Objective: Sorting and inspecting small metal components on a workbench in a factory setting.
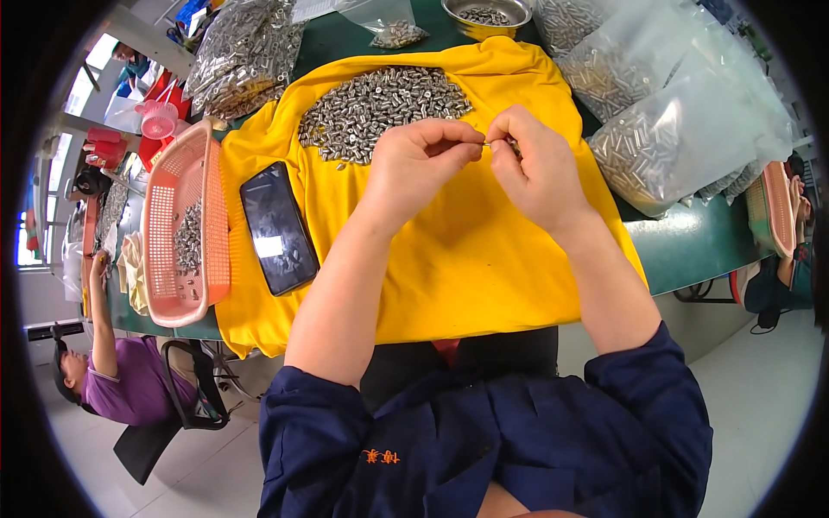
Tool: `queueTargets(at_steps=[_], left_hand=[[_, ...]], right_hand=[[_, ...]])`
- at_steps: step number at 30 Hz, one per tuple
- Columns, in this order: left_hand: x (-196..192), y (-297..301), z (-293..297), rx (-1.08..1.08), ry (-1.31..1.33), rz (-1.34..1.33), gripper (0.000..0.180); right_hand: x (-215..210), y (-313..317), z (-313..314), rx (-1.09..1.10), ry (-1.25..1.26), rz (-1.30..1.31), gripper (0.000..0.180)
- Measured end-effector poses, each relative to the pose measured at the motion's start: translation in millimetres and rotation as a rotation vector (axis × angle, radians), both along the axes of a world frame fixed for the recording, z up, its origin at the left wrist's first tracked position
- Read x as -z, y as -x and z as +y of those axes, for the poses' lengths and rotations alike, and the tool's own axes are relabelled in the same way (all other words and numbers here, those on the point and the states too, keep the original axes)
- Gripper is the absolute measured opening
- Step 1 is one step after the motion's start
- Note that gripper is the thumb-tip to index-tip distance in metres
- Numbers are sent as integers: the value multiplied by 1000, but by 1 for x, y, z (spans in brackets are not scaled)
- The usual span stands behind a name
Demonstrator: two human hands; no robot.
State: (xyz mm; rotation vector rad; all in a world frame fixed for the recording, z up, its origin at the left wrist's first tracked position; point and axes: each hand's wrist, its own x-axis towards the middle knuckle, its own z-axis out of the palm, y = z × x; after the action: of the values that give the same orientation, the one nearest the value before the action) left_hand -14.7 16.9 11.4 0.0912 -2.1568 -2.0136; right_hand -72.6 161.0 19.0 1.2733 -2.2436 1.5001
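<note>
My left hand (pixel 423 164) and my right hand (pixel 540 168) meet fingertip to fingertip above a yellow cloth (pixel 484 268). Both are closed in a pinch. A tiny thin piece shows between the fingertips, too small to name. Metal glints among the curled fingers of my right hand, where a small metal part (pixel 515 147) partly shows. Just beyond my left hand, a heap of small silvery cylindrical metal parts (pixel 380 104) is spread on the cloth. To the left on the cloth lies a dark phone (pixel 278 229).
A pink plastic basket (pixel 216 259) with some metal parts stands at left. Clear bags of metal parts (pixel 635 160) crowd the right; another bagged pile (pixel 242 60) sits far left. A metal bowl (pixel 488 17) stands at the back. Another person (pixel 129 380) sits at left.
</note>
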Motion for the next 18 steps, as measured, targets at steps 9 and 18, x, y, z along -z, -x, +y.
queueTargets(at_steps=[9,18], left_hand=[[4,2,2,-32,-43,-5,13],[3,3,-3,7,-5,-31,13]], right_hand=[[5,0,-1,-28,34,-118,5],[-2,-2,0,-19,3,-125,6]])
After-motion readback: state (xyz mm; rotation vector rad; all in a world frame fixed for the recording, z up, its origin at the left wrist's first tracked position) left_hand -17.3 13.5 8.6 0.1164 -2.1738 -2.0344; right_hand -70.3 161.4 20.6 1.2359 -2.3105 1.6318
